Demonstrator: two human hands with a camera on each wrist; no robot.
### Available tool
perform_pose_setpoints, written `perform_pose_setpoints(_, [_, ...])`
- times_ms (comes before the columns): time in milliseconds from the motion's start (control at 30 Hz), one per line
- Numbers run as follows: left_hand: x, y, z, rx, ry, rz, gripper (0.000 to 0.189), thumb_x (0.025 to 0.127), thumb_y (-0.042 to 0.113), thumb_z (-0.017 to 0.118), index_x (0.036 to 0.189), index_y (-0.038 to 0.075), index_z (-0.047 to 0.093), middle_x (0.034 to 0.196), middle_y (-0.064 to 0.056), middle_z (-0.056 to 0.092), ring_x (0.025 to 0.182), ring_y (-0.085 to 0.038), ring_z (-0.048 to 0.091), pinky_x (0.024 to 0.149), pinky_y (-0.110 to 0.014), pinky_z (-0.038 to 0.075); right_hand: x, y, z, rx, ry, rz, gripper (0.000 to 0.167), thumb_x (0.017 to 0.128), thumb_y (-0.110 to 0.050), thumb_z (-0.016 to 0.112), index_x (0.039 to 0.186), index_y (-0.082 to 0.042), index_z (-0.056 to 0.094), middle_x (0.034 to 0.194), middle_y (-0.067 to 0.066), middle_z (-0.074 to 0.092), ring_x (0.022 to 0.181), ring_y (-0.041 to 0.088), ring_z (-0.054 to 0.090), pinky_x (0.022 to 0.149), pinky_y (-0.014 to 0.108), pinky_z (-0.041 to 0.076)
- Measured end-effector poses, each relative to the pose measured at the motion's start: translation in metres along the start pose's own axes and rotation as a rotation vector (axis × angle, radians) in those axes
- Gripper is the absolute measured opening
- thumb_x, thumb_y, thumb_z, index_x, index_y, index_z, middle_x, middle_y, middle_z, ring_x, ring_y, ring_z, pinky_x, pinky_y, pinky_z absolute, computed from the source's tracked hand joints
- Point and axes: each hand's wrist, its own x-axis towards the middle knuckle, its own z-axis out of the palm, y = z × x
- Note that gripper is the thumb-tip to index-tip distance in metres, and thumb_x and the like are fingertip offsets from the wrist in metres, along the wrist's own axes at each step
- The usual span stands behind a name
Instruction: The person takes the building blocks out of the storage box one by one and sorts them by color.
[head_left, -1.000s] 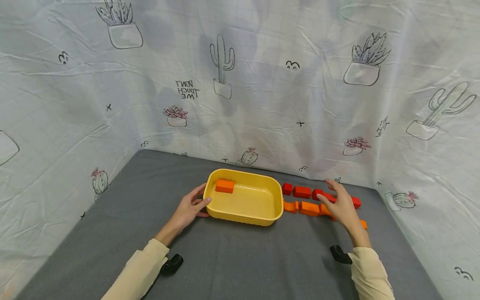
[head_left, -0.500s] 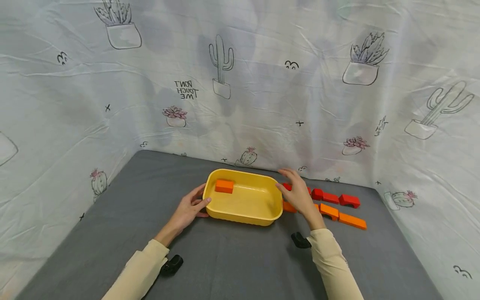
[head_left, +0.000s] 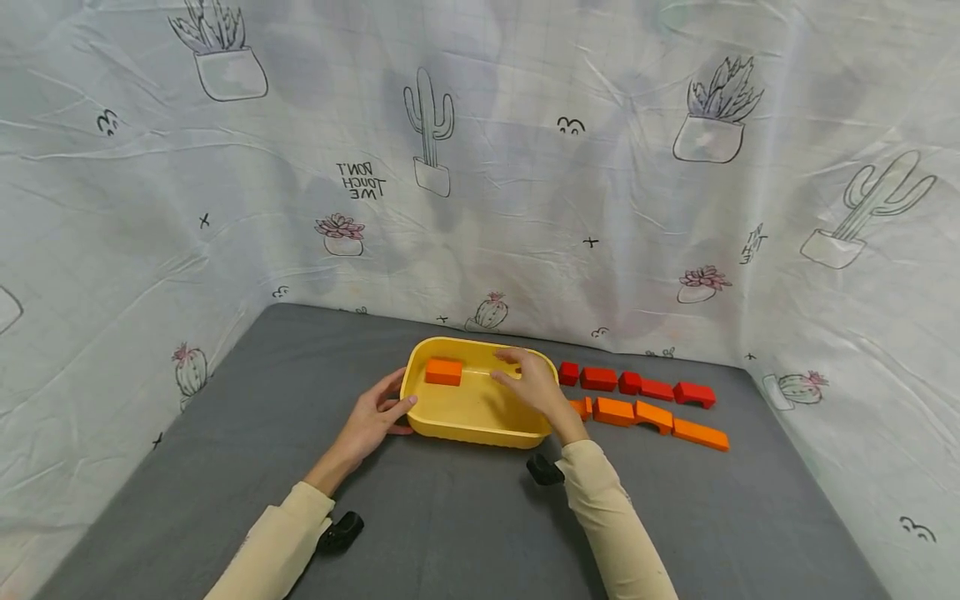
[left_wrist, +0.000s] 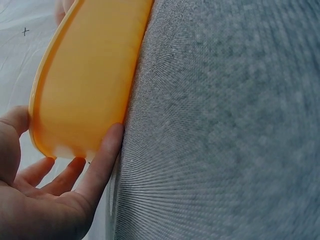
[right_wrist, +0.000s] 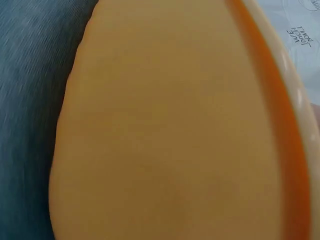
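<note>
A yellow plastic bin (head_left: 465,408) stands on the grey cloth, with one orange block (head_left: 444,372) inside near its left end. My left hand (head_left: 371,415) grips that end. In the left wrist view the thumb is at the rim of the bin (left_wrist: 90,90) and the fingers of the left hand (left_wrist: 55,200) lie against its outer wall, one low by the cloth. Over the right part of the bin hovers my right hand (head_left: 536,387), thumb and fingers spread apart, nothing visible between them. The outer wall of the bin (right_wrist: 165,125) fills the right wrist view.
Right of the bin runs a back row of red blocks, among them a cube (head_left: 568,373) and an arch (head_left: 694,394). In front lies an orange row with an arch (head_left: 654,417) and a flat plank (head_left: 701,434). A patterned curtain (head_left: 510,208) hangs behind.
My right hand has travelled left, from above the block rows to above the bin, uncovering the blocks. The left hand keeps its place at the bin's end.
</note>
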Motion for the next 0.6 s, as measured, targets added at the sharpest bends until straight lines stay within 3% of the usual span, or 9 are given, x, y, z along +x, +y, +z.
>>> perform_pose_setpoints(133, [0.0,0.0,0.0,0.003,0.003,-0.001,0.063,0.099,0.022,0.062,0.153,0.012,0.033,0.151,-0.021,0.036,0.12,-0.038,0.054,0.079,-0.041,0.06,0.006,-0.007,0.009,0.01,-0.081,0.034,0.037,0.093,-0.016,0.069,0.127,-0.002,0.063,0.127,0.013,0.063,0.118,0.032,0.058,0.1,0.046,0.048])
perform_pose_setpoints(333, [-0.001,0.002,0.002,0.001,0.006,-0.009,0.063,0.099,0.023,0.062,0.153,0.012,0.033,0.151,-0.021,0.037,0.119,-0.037,0.055,0.08,-0.041,0.059,0.02,-0.019,0.029,-0.015,-0.108,-0.046,0.036,0.091,-0.014,0.071,0.124,-0.001,0.065,0.127,0.013,0.062,0.12,0.03,0.056,0.102,0.044,0.046])
perform_pose_setpoints(467, [-0.001,0.003,0.002,0.002,-0.012,-0.005,0.063,0.099,0.022,0.061,0.154,0.013,0.031,0.151,-0.021,0.036,0.121,-0.038,0.054,0.08,-0.042,0.059,0.025,-0.029,0.043,-0.146,-0.156,-0.02,0.041,0.09,-0.013,0.072,0.128,-0.003,0.062,0.125,0.014,0.061,0.118,0.029,0.055,0.105,0.043,0.044])
perform_pose_setpoints(600, [-0.003,0.005,0.002,0.004,-0.01,0.0,0.063,0.099,0.022,0.06,0.155,0.014,0.031,0.153,-0.02,0.035,0.122,-0.039,0.053,0.08,-0.043,0.059,0.027,-0.037,0.055,-0.311,-0.194,0.023,0.045,0.091,-0.02,0.072,0.131,-0.007,0.057,0.121,0.011,0.062,0.109,0.027,0.058,0.098,0.041,0.048])
